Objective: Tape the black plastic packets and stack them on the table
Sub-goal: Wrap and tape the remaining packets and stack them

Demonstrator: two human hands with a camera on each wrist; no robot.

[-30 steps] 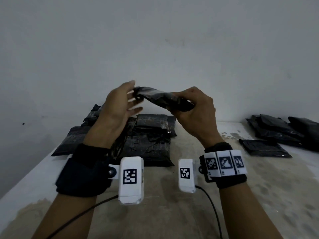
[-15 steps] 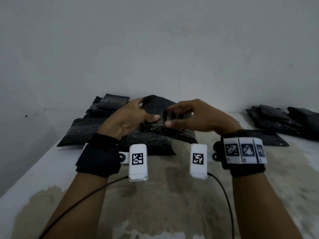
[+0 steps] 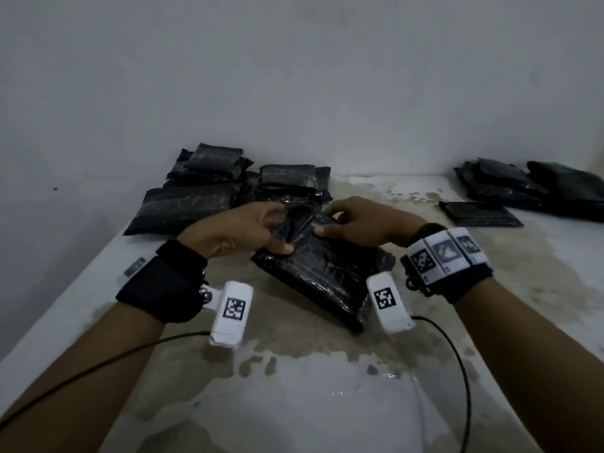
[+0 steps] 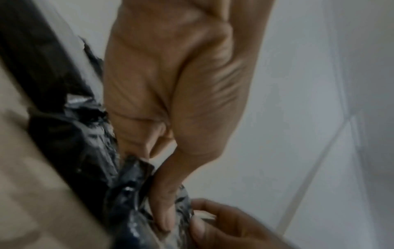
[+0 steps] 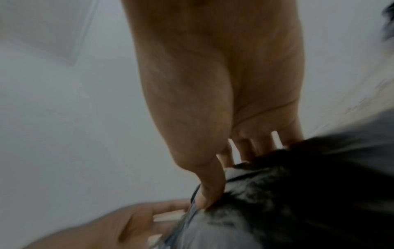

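A black plastic packet (image 3: pixel 327 276) lies flat on the stained white table (image 3: pixel 294 403), just in front of me. My left hand (image 3: pixel 281 228) grips its far end, thumb pressed on top and fingers curled over the edge. My right hand (image 3: pixel 327 222) pinches the same crumpled end from the right. In the left wrist view my left hand (image 4: pixel 149 185) has its thumb on the shiny plastic of the packet (image 4: pixel 85 151). In the right wrist view my right hand (image 5: pixel 226 175) meets the packet (image 5: pixel 298 193) with thumb and fingertips. No tape is in view.
A pile of black packets (image 3: pixel 209 184) sits at the back left against the grey wall. Another group of packets (image 3: pixel 523 191) lies at the back right. The table's left edge runs close beside my left forearm. Cables trail from both wrist cameras.
The packet, held up in the air a second ago, has come down with both hands and now lies on the table. Both hands stay on its far end.
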